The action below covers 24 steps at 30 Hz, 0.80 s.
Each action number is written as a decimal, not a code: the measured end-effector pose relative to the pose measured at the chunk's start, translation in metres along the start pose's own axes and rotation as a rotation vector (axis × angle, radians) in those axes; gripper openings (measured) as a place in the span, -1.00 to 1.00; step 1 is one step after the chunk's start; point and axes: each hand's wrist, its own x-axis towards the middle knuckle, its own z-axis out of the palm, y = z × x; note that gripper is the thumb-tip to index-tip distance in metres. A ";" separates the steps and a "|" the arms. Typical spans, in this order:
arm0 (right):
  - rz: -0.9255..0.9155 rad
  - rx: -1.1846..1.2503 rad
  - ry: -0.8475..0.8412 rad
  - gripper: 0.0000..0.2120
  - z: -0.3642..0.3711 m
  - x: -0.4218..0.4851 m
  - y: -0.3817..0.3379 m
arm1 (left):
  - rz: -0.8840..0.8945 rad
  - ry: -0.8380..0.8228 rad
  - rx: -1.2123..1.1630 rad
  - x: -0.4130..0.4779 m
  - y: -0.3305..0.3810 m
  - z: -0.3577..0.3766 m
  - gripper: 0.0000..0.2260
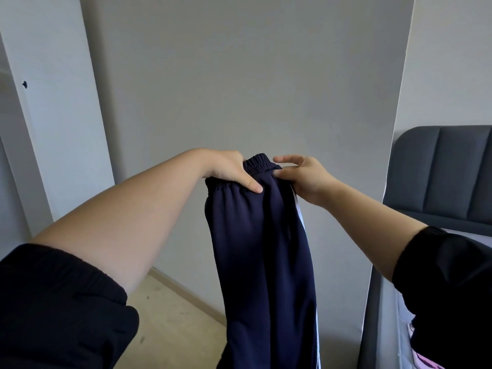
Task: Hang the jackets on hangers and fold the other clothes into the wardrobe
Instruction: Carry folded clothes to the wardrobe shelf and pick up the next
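Note:
Navy track trousers (262,249) with a white side stripe hang straight down in front of me, held up by the elastic waistband. My left hand (229,169) grips the left part of the waistband, thumb pressed on the front of the cloth. My right hand (303,177) pinches the right end of the waistband, with its other fingers spread loosely. The trouser legs run out of the bottom of the frame. No hanger or jacket is in view.
A grey wall stands straight ahead. A white door or wardrobe panel (56,115) is at the left. A dark grey padded headboard (442,171) and the bed edge are at the right. Beige floor (170,320) shows below.

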 end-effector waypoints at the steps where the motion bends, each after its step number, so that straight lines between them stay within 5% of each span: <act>1: -0.016 -0.087 0.037 -0.77 0.000 0.000 0.002 | -0.004 0.024 -0.021 0.000 0.000 0.000 -0.63; 3: -0.025 -0.218 0.041 -0.82 -0.002 0.001 0.007 | -0.010 0.056 -0.068 0.000 0.001 -0.001 -0.68; 6: 0.090 -0.183 -0.232 -0.52 -0.012 -0.001 0.019 | -0.030 0.045 -0.100 -0.001 0.000 -0.004 -0.72; 9: 0.201 -0.342 -0.434 -0.76 -0.022 -0.007 0.034 | -0.039 -0.014 -0.082 -0.003 -0.005 -0.005 -0.77; 12: 0.150 -0.441 -0.320 -0.87 -0.027 -0.006 0.036 | -0.031 -0.061 0.089 -0.004 -0.006 -0.006 -0.72; 16: 0.098 -0.111 -0.146 -0.76 -0.024 -0.004 0.036 | 0.036 0.035 0.107 -0.004 -0.002 -0.015 -0.71; 19: 0.129 -0.480 -0.133 -0.71 -0.011 -0.008 0.042 | 0.014 -0.027 0.201 0.001 -0.004 -0.009 -0.72; 21: 0.134 -0.406 -0.101 -0.68 -0.014 -0.006 0.041 | 0.012 -0.033 0.118 0.002 -0.008 -0.008 -0.77; 24: 0.291 -0.307 -0.366 -0.41 -0.030 -0.008 0.035 | 0.025 -0.101 -0.084 -0.001 -0.012 -0.013 -0.79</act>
